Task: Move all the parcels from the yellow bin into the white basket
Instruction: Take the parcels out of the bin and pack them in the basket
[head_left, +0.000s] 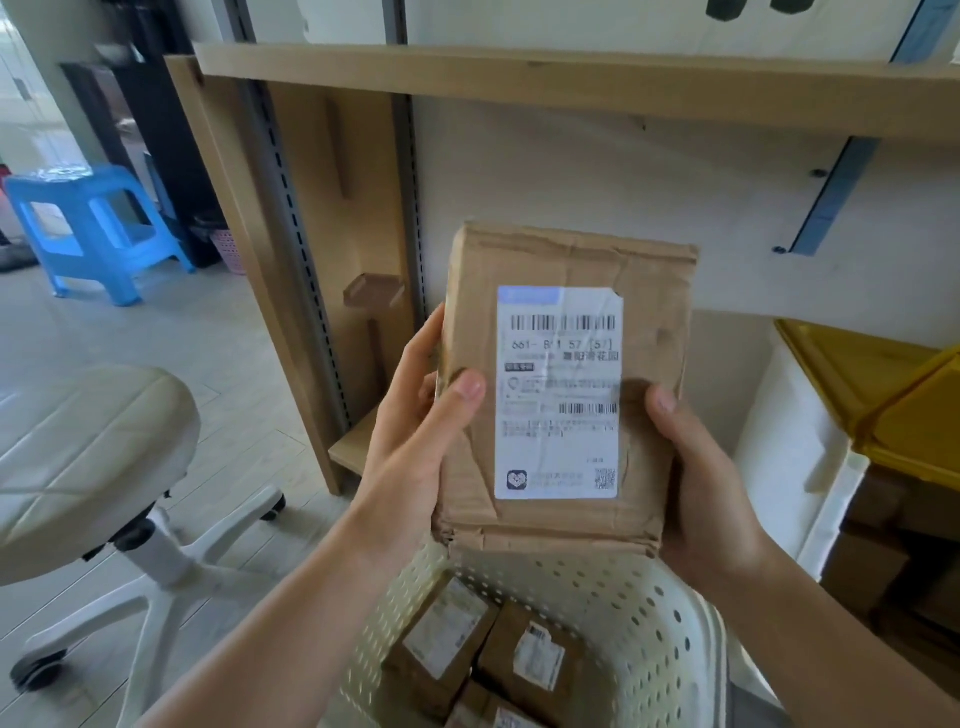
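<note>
I hold a brown cardboard parcel with a white shipping label upright in front of me. My left hand grips its left edge, thumb on the front face. My right hand grips its lower right edge. The parcel hangs just above the white perforated basket, which holds three brown labelled parcels at the bottom of the frame. The yellow bin is at the right edge, with brown boxes showing below its lid.
A wooden shelf unit with a board across the top stands behind the parcel. A white wheeled stool is at the left, a blue plastic stool farther back. A white container sits beside the yellow bin.
</note>
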